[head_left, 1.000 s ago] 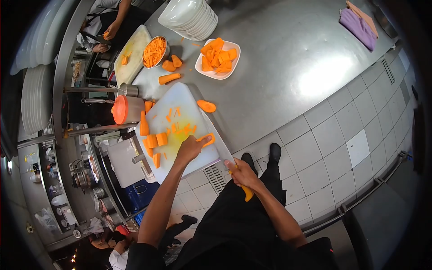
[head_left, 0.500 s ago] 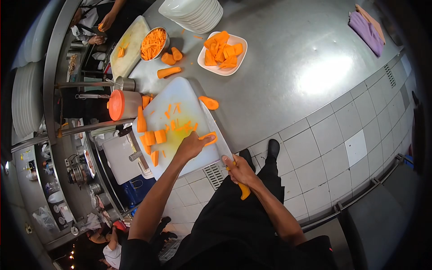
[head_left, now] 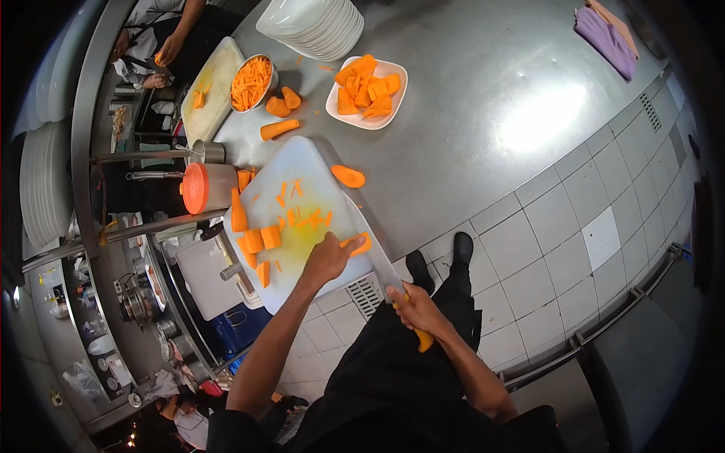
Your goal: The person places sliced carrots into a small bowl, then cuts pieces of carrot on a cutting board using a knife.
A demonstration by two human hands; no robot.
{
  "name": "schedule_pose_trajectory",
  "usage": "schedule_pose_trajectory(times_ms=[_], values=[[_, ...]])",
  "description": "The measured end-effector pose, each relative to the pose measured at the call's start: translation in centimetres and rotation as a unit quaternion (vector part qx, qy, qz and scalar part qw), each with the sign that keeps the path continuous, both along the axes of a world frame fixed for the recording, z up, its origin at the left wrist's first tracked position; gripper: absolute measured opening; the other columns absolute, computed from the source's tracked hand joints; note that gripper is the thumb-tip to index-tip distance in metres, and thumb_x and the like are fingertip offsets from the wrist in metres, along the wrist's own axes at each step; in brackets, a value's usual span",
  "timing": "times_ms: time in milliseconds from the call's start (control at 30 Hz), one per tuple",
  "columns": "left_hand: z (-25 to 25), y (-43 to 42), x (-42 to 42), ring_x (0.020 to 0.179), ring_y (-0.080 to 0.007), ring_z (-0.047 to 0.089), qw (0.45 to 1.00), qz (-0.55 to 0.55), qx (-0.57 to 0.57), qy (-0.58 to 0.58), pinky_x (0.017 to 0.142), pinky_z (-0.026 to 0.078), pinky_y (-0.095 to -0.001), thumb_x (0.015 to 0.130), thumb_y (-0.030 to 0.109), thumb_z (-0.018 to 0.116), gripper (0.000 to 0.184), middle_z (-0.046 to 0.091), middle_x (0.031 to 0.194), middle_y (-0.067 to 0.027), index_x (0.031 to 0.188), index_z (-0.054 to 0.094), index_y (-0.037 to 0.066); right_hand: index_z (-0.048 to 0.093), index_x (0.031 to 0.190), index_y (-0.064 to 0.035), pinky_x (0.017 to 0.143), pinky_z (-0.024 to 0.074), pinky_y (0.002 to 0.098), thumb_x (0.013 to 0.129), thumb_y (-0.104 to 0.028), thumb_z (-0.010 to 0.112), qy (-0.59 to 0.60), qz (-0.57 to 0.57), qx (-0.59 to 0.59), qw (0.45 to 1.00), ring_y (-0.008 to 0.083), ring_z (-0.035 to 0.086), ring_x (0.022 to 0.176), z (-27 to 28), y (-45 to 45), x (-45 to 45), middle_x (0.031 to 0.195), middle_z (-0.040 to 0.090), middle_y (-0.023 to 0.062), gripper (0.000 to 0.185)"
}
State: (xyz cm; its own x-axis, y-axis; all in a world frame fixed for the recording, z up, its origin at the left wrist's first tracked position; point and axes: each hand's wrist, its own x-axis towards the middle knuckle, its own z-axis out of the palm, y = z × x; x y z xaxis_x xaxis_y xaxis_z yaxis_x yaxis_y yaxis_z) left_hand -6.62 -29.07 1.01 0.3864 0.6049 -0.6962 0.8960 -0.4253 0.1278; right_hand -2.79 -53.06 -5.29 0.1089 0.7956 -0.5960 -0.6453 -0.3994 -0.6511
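My left hand (head_left: 326,260) pinches a piece of carrot (head_left: 358,243) near the right edge of a white cutting board (head_left: 298,158). In my right hand (head_left: 417,308) is a kitchen knife (head_left: 382,263) by its yellow handle. Its blade lies along the board's right edge, close beside the held carrot; whether they touch I cannot tell. Thin carrot strips (head_left: 308,219) are scattered over the middle of the board. Several thick carrot chunks (head_left: 257,240) stand along its left side. Just off the board's right edge, one carrot piece (head_left: 348,177) rests on the steel table.
A white bowl (head_left: 404,94) holds carrot pieces, and a metal bowl (head_left: 271,89) holds carrot strips. Stacked white dishes (head_left: 325,34), an orange-lidded container (head_left: 195,189) and a second cutting board (head_left: 219,75) stand around the steel table (head_left: 453,151). Another person's hands (head_left: 170,51) are beyond.
My right hand and the knife have shifted slightly down and to the right. My left hand keeps its grip on the carrot piece. The whole view has turned a little.
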Motion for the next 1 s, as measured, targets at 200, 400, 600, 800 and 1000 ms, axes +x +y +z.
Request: schedule_pose_trajectory(times_ms=[200,400,600,800,1000], values=[[-0.5,0.7,-0.1,0.067,-0.0239,0.063,1.000,-0.005,-0.020,0.012,0.069,0.051,-0.0377,0.087,0.068,0.060,0.076,0.060,0.069,-0.0136,0.092,0.056,-0.007,0.049,0.094,-0.0048,0.042,0.0377,0.0247,0.101,-0.049,0.053,0.033,0.031,-0.029,0.999,0.0066,0.043,0.045,0.6,-2.9,-0.4,0.062,0.043,-0.0010,0.045],[-0.2,1.2,0.4,0.063,-0.0194,0.059,0.998,-0.036,-0.040,0.030,0.064,0.049,-0.0345,0.086,0.067,0.062,0.068,0.057,0.067,-0.0112,0.081,0.051,0.000,0.050,0.097,-0.0035,0.045,0.0402,0.0246,0.102,-0.050,0.051,0.050,0.029,-0.019,0.998,0.0074,0.045,0.047,0.3,-2.4,-1.1,0.063,0.045,0.0003,0.047],[0.2,1.0,0.5,0.062,-0.0179,0.057,0.998,-0.035,-0.048,0.018,0.063,0.048,-0.0335,0.086,0.067,0.063,0.068,0.056,0.066,-0.0102,0.081,0.051,0.001,0.052,0.100,-0.0028,0.047,0.0431,0.0238,0.103,-0.050,0.048,0.044,0.038,-0.023,0.998,0.0080,0.048,0.050,0.2,-2.0,-1.5,0.066,0.047,0.0017,0.047],[0.7,1.1,0.7,0.063,-0.0176,0.057,0.998,-0.040,-0.051,0.017,0.062,0.047,-0.0324,0.085,0.069,0.063,0.069,0.055,0.067,-0.0094,0.082,0.051,0.001,0.052,0.102,-0.0031,0.047,0.0422,0.0240,0.103,-0.050,0.047,0.042,0.044,-0.024,0.998,0.0077,0.047,0.050,0.5,-1.8,-1.1,0.065,0.045,0.0007,0.047],[0.8,1.3,0.7,0.072,-0.0278,0.062,0.996,-0.048,-0.065,0.034,0.071,0.049,-0.0423,0.085,0.073,0.058,0.080,0.058,0.073,-0.0172,0.090,0.053,-0.007,0.050,0.097,-0.0039,0.044,0.0391,0.0245,0.102,-0.051,0.050,0.039,0.022,-0.022,0.999,0.0067,0.043,0.047,0.0,-1.6,-1.3,0.063,0.042,-0.0008,0.048]])
